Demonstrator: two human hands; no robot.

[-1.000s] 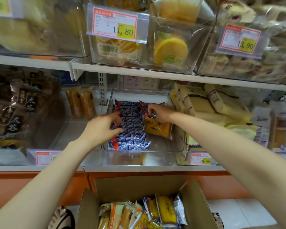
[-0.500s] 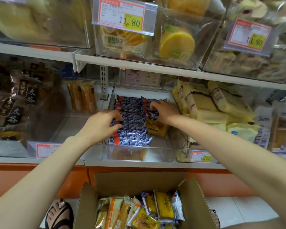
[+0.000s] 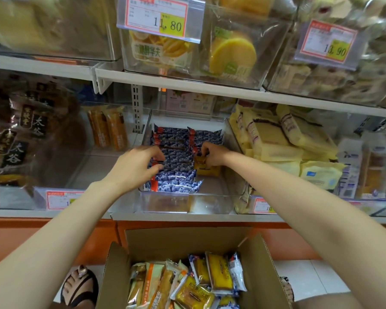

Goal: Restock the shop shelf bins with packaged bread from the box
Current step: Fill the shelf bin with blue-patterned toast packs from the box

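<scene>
A clear plastic bin (image 3: 183,202) on the middle shelf holds two rows of blue blueberry-print bread packs (image 3: 176,175). My left hand (image 3: 134,168) rests on the left row, its fingers pinching the end of one blue pack. My right hand (image 3: 212,153) grips the top of a yellow bread pack (image 3: 204,167) standing upright at the front of the right row. Below, an open cardboard box (image 3: 187,241) on the floor holds several yellow, orange and blue bread packs (image 3: 216,272).
Neighbouring bins hold orange packs (image 3: 108,128) to the left and pale yellow packs (image 3: 276,139) to the right. The shelf above (image 3: 187,85) carries bins with price tags (image 3: 158,16). A sandalled foot (image 3: 79,284) stands left of the box.
My right hand has drawn back from the blue packs and now grips the top of the yellow pack. My left hand stays on the left row. The camera has tilted slightly.
</scene>
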